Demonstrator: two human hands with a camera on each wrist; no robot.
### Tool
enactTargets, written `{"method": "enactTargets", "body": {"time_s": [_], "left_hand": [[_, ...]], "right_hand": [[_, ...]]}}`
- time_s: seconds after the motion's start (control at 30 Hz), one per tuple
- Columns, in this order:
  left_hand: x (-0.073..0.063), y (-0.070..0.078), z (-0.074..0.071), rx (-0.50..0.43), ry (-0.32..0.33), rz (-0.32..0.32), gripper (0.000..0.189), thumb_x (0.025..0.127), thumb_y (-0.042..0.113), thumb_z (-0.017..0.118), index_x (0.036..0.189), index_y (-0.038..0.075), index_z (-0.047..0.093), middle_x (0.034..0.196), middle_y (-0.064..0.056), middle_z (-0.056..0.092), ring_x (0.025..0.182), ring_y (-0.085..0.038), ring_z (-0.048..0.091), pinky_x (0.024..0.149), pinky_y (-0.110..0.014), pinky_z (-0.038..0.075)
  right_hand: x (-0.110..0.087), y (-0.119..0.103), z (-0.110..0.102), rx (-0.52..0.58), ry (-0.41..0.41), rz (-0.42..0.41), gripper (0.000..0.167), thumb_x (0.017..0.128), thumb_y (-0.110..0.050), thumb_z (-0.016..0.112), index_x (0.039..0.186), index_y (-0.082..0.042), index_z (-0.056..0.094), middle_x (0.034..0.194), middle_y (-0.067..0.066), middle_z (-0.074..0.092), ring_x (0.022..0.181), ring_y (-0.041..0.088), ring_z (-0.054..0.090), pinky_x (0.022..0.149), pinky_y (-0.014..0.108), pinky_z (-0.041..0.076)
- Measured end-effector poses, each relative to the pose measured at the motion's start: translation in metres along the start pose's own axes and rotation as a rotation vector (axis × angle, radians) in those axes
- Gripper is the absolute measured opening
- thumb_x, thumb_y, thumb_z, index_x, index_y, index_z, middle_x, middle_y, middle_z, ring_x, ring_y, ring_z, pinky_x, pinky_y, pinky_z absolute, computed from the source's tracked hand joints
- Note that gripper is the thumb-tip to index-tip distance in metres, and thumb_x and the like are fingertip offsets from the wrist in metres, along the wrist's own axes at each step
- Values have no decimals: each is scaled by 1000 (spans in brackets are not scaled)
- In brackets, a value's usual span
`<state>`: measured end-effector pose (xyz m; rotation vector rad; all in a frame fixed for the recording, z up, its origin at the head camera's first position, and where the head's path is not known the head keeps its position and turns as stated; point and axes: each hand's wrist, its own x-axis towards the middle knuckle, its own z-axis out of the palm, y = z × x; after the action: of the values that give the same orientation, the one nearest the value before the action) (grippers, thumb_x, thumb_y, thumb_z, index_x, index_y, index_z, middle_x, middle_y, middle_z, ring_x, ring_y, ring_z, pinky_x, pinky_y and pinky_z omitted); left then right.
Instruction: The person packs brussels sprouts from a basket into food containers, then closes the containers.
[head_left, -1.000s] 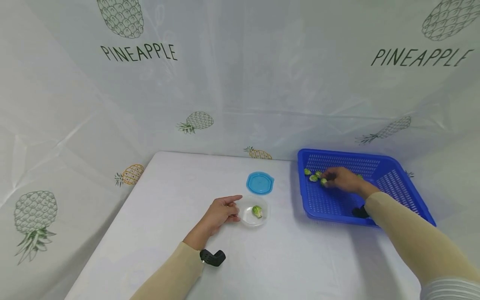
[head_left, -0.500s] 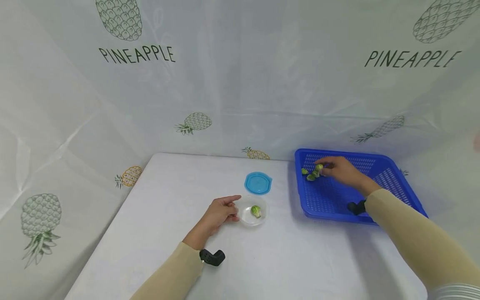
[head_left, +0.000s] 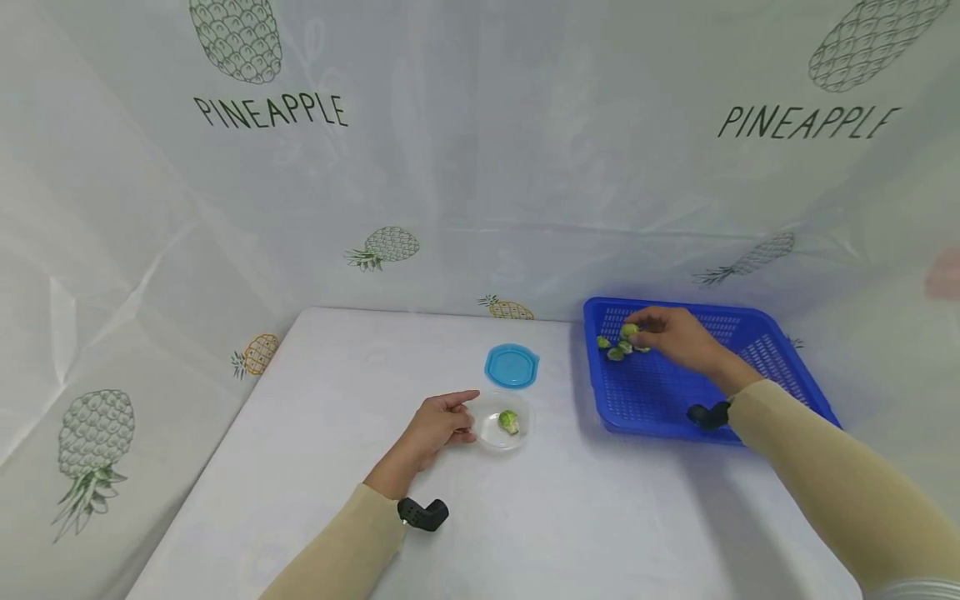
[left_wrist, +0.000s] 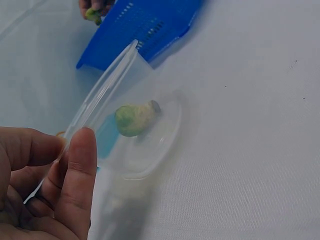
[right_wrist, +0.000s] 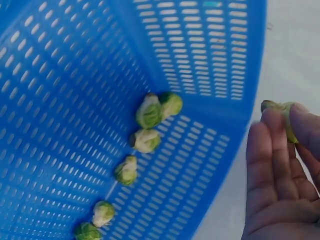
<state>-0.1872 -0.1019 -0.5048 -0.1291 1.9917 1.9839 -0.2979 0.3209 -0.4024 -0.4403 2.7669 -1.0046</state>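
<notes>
My left hand [head_left: 441,427] pinches the rim of a small clear plastic container [head_left: 487,431] on the white table. One Brussels sprout [head_left: 508,422] lies inside it; in the left wrist view that sprout [left_wrist: 135,119] shows through the tilted-looking clear wall. Over the left part of the blue basket [head_left: 645,404], my right hand [head_left: 678,340] holds another Brussels sprout [head_left: 630,331] between thumb and fingertips. The right wrist view has this held sprout [right_wrist: 287,117] partly covered by fingers. Several loose sprouts [right_wrist: 146,140] lie along the basket's bottom.
A blue lid [head_left: 512,367] lies flat behind the clear container. The basket's raised walls stand at the table's back right. A white sheet printed with pineapples [head_left: 390,244] hangs behind and beside the table [head_left: 360,350].
My right hand has picked a Brussels sprout from the group in the basket and moved slightly up and left with it. The left hand stays at the container.
</notes>
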Motion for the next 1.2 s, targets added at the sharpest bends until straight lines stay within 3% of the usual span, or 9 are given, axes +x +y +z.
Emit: {"method": "enactTargets", "body": {"time_s": [0.23, 0.43, 0.67, 0.9, 1.2], "left_hand": [[-2, 2, 1, 3, -5, -7, 53, 95, -3, 63, 148, 7, 61, 97, -5, 53, 72, -14, 63, 74, -25, 65], [-2, 0, 0, 1, -6, -10, 53, 96, -3, 63, 148, 8, 61, 98, -5, 53, 72, -14, 63, 74, -24, 65], [1, -2, 0, 8, -11, -11, 54, 96, -2, 62, 149, 7, 60, 97, -5, 53, 72, -13, 64, 74, -24, 65], [-1, 0, 1, -1, -12, -4, 53, 97, -3, 63, 149, 5, 59, 96, -4, 53, 72, -13, 63, 73, -24, 64], [-2, 0, 3, 2, -8, -1, 52, 97, -2, 63, 149, 7, 60, 96, -4, 53, 72, -14, 63, 73, -24, 64]], "right_hand": [[-10, -11, 1, 54, 41, 5, 49, 104, -39, 68, 143, -11, 63, 143, 19, 62, 125, 38, 63, 100, 59, 55], [-16, -20, 6, 104, 82, -13, 43, 103, -33, 71, 139, -10, 66, 137, 16, 65, 118, 33, 66, 92, 45, 60], [-22, -25, 15, 120, 111, -41, 39, 102, -30, 72, 135, -10, 69, 130, 15, 67, 117, 32, 65, 93, 42, 58], [-26, -31, 28, 111, 162, -88, 31, 101, -24, 73, 128, -9, 70, 113, 10, 69, 101, 20, 62, 81, 26, 55], [-34, -41, 41, 136, 154, -117, 28, 101, -25, 73, 126, -12, 71, 116, 8, 68, 104, 21, 61, 87, 29, 54]]}}
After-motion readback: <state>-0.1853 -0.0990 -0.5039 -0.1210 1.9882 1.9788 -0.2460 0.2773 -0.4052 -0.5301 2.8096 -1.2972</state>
